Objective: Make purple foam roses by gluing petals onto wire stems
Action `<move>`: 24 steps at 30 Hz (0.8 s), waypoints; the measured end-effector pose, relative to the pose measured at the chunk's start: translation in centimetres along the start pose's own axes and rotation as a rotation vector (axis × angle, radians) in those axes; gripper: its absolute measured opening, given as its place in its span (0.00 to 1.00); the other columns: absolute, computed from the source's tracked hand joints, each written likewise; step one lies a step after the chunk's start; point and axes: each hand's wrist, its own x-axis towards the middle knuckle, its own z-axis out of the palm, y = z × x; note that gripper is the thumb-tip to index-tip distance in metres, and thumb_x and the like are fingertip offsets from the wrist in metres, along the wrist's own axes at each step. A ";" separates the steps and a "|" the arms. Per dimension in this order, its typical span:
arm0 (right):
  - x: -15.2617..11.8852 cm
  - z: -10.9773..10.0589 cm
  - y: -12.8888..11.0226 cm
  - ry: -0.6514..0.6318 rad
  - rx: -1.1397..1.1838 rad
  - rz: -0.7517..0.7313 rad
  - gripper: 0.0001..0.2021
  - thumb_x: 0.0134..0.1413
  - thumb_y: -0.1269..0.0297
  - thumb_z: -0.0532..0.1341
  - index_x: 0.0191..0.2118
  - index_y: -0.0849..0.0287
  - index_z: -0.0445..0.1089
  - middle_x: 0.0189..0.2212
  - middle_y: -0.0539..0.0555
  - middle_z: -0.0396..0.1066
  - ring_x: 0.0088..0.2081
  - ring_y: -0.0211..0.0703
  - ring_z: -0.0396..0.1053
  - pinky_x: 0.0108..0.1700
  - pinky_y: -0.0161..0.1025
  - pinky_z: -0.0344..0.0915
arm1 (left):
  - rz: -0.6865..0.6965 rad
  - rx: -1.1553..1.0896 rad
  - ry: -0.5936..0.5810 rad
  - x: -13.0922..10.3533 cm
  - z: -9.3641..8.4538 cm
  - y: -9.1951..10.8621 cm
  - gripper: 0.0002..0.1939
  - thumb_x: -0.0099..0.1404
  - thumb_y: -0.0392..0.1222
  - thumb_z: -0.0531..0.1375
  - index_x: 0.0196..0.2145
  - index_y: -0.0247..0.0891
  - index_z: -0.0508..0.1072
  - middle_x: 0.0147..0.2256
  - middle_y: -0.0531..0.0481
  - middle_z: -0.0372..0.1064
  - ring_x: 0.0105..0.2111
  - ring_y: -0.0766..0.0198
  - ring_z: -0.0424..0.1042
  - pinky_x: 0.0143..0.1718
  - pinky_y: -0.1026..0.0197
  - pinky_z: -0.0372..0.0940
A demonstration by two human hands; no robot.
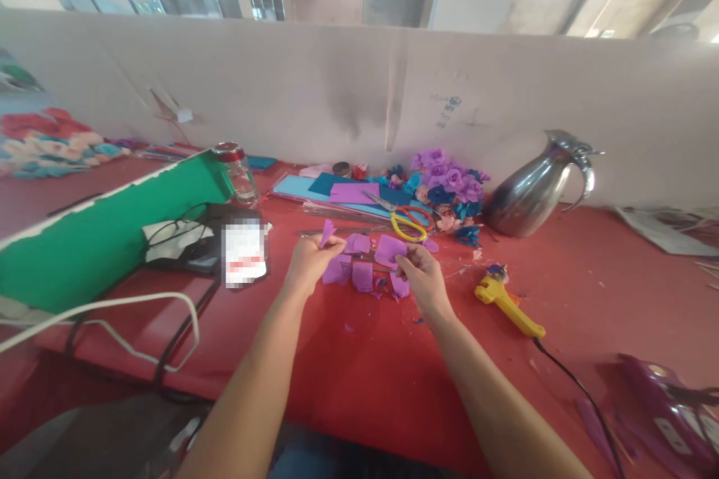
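Note:
My left hand (308, 262) pinches a small folded purple paper piece (327, 232), which points upward from the fingers. Between thumb and fingers of my right hand (424, 273) is a purple paper petal (389, 250). Several more purple paper pieces (362, 277) lie on the red table between and under my hands. Just beyond them are scissors (409, 228) with yellow and red handles, their blades near a purple sheet (355, 193) on blue sheets (295, 186). Purple, blue and pink paper flowers (449, 179) stand in a heap behind my right hand.
A yellow glue gun (508, 305) with a black cord lies to the right. Behind it stands a metal jug (528, 187). To the left are a green box (112, 228), a glass jar (239, 176), eyeglasses and a white cable (188, 303). A maroon object (660, 408) sits front right.

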 end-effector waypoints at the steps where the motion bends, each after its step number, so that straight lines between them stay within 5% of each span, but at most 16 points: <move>1: 0.1 -0.1 0.0 0.012 0.006 0.008 0.10 0.40 0.61 0.62 0.32 0.59 0.67 0.17 0.44 0.65 0.18 0.34 0.59 0.22 0.33 0.55 | -0.008 -0.015 -0.035 0.2 0.3 0.5 0.08 0.50 0.45 0.63 0.26 0.38 0.77 0.27 0.49 0.76 0.32 0.58 0.73 0.38 0.59 0.63; 5: 0.1 -0.1 0.3 -0.032 -0.001 0.019 0.09 0.42 0.61 0.62 0.32 0.59 0.68 0.18 0.45 0.66 0.19 0.34 0.60 0.23 0.33 0.56 | -0.067 -0.037 -0.112 1.0 1.5 1.9 0.11 0.52 0.48 0.63 0.26 0.37 0.77 0.26 0.46 0.75 0.31 0.57 0.74 0.37 0.57 0.64; 8: -0.7 0.6 0.4 -0.170 -0.033 -0.031 0.07 0.44 0.63 0.61 0.33 0.59 0.69 0.23 0.48 0.69 0.23 0.36 0.64 0.26 0.34 0.61 | -0.074 -0.160 -0.371 0.5 2.6 2.2 0.15 0.49 0.44 0.66 0.35 0.37 0.79 0.36 0.44 0.77 0.36 0.57 0.74 0.39 0.58 0.65; 10: -1.3 1.1 0.5 -0.228 -0.050 -0.059 0.07 0.46 0.65 0.61 0.34 0.58 0.70 0.28 0.50 0.72 0.27 0.38 0.67 0.29 0.35 0.63 | -0.076 -0.166 -0.442 -0.2 3.3 2.0 0.14 0.47 0.42 0.67 0.34 0.37 0.79 0.35 0.44 0.77 0.35 0.56 0.74 0.38 0.59 0.66; 13: -1.8 1.5 0.6 -0.267 -0.050 -0.032 0.08 0.49 0.64 0.61 0.37 0.57 0.70 0.29 0.51 0.72 0.28 0.40 0.69 0.30 0.35 0.65 | -0.100 -0.099 -0.381 -0.7 3.2 1.4 0.08 0.49 0.42 0.65 0.29 0.38 0.79 0.32 0.47 0.78 0.34 0.56 0.75 0.37 0.58 0.65; 17: -1.7 0.9 0.6 -0.201 -0.228 -0.042 0.08 0.54 0.61 0.59 0.40 0.56 0.69 0.28 0.51 0.72 0.28 0.40 0.69 0.30 0.36 0.65 | -0.141 0.084 -0.147 0.5 0.5 0.6 0.09 0.51 0.45 0.63 0.29 0.40 0.79 0.29 0.50 0.77 0.34 0.54 0.74 0.35 0.59 0.63; 21: -1.4 0.3 0.7 -0.117 -0.606 -0.252 0.05 0.55 0.65 0.58 0.36 0.54 0.71 0.27 0.51 0.72 0.28 0.40 0.68 0.31 0.36 0.63 | -0.248 0.271 -0.215 2.2 -2.1 -0.1 0.06 0.49 0.44 0.64 0.26 0.41 0.78 0.27 0.49 0.77 0.33 0.52 0.74 0.33 0.59 0.61; 24: -1.5 0.2 1.2 -0.108 -0.745 -0.345 0.07 0.57 0.66 0.56 0.36 0.53 0.72 0.25 0.51 0.72 0.26 0.40 0.67 0.31 0.36 0.63 | -0.244 0.337 -0.242 2.7 -2.2 -0.9 0.03 0.48 0.40 0.64 0.24 0.41 0.77 0.27 0.48 0.77 0.33 0.53 0.75 0.32 0.60 0.60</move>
